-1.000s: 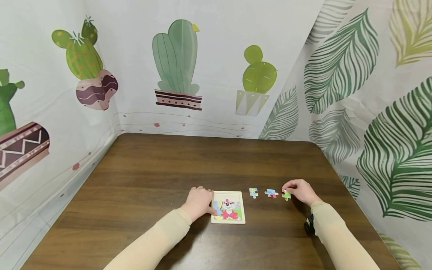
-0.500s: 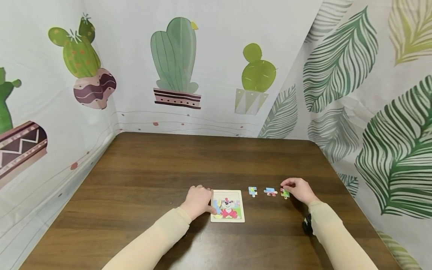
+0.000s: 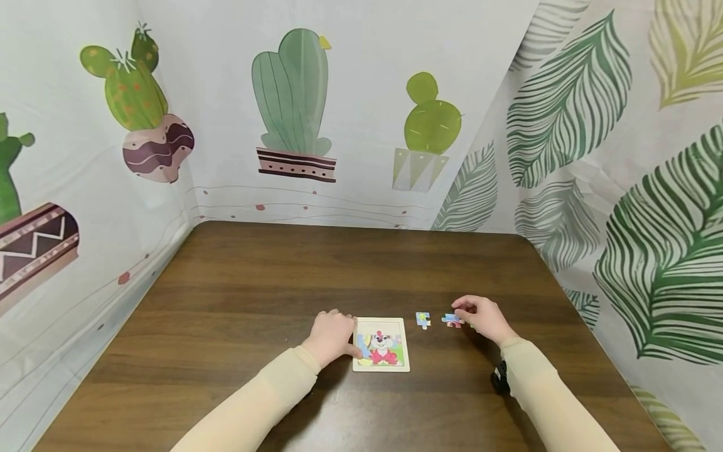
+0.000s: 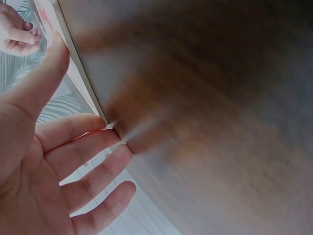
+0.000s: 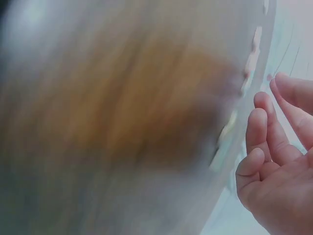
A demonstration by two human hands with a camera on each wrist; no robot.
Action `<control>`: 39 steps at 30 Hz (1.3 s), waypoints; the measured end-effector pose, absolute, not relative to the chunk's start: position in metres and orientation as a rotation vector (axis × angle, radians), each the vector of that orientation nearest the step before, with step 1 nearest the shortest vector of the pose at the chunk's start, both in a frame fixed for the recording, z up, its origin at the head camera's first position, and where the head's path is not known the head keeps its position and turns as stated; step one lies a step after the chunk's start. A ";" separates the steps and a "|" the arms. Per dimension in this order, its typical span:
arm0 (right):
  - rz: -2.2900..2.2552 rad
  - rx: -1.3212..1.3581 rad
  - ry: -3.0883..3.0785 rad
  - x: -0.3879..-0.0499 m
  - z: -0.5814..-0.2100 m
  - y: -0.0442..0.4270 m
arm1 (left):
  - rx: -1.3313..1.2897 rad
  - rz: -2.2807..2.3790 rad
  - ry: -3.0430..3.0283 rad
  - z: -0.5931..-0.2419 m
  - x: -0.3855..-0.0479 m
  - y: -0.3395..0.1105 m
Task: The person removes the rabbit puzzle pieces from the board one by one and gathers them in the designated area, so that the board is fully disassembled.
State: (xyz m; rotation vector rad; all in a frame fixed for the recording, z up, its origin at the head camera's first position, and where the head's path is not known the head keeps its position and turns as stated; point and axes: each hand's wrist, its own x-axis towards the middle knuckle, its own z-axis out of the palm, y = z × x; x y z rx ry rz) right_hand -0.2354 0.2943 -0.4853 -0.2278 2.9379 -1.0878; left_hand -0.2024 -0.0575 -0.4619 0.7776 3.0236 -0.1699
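Note:
A small jigsaw puzzle tray (image 3: pixel 381 369) with a pale rim lies on the table, its lower part filled with a cartoon animal picture. At its left edge rests my left hand (image 3: pixel 332 339), thumb on the rim and other fingers fairly straight along the side. To the right lie a blue puzzle piece (image 3: pixel 423 320) with a yellow patch and a blue-and-pink puzzle piece (image 3: pixel 450 321). My right hand (image 3: pixel 484 319) is over the right end of the blue-and-pink one; its fingers (image 5: pixel 257 127) appear above the table with nothing held. A green puzzle piece (image 3: pixel 472 326) is mostly hidden beneath it.
The brown wooden table (image 3: pixel 254 276) has rounded far corners. Around it hangs a white cloth (image 3: pixel 361 125) printed with cacti and leaves. A dark wrist camera (image 3: pixel 500 378) sits beneath the right wrist.
My right hand has moved left from the green piece to above the blue-and-pink piece. The pieces stay where they were, and my left hand remains at the tray.

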 end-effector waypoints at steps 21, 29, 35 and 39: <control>-1.098 -0.422 2.841 -0.230 -0.458 0.213 | 0.851 0.005 3.006 -0.463 -0.203 -0.059; -1.081 -0.489 2.793 -0.229 -0.456 0.177 | 0.872 0.019 3.007 -0.462 -0.204 -0.061; -1.026 -0.538 2.747 -0.228 -0.457 0.151 | 0.871 0.049 3.014 -0.464 -0.205 -0.061; -1.014 -0.559 2.709 -0.226 -0.458 0.138 | 0.869 0.041 3.016 -0.464 -0.205 -0.061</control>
